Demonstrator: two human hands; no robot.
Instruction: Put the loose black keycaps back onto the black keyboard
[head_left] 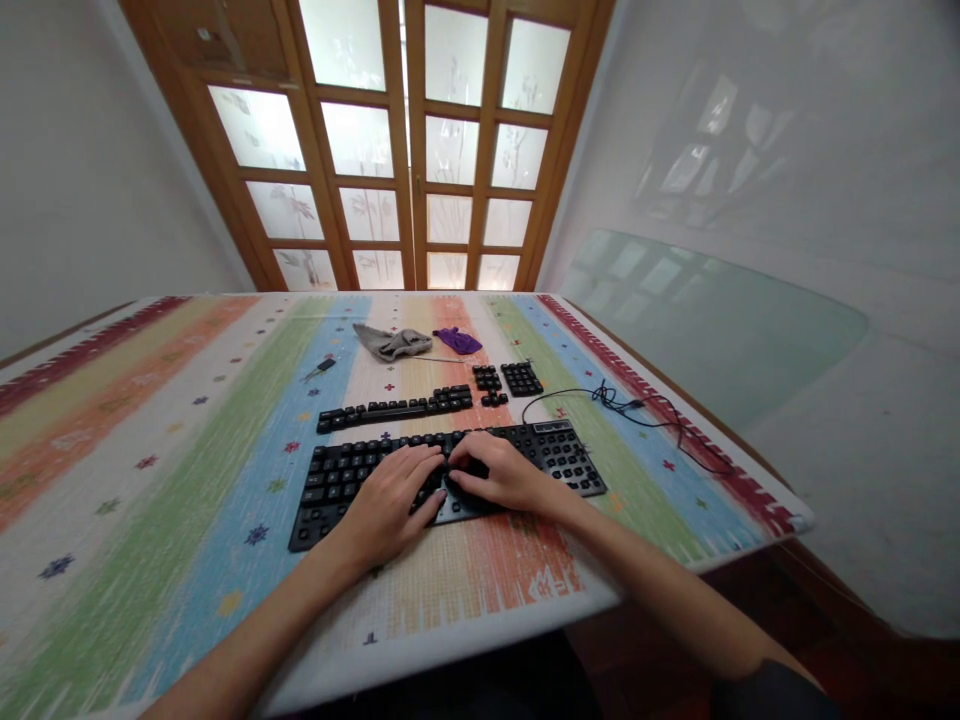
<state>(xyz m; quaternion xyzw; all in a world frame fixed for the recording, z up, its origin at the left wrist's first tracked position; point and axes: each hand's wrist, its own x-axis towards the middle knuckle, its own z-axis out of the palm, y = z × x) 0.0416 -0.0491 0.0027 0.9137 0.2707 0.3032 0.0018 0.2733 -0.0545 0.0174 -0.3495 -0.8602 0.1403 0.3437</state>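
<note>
A black keyboard (330, 475) lies on the table in front of me. Keycaps cover its left part, while its number pad at the right end shows bare switches. My left hand (390, 500) rests on the keys left of the middle, fingers stretched out and thumb apart. Just to its right, my right hand (499, 470) pinches thumb and forefinger close to the keys at the keyboard's middle; whatever is between the fingertips is too small to make out. Behind the keyboard lie loose keycaps in a long strip (394, 410), a small cluster (487, 378) and a number-pad block (521, 378).
A striped cloth (195, 480) covers the table. Toward the back lie a grey cloth (397, 343), a purple cloth (459, 341) and a thin rod. A black-headed key (322, 367) is at the left. The keyboard's cable (622, 402) loops off to the right edge.
</note>
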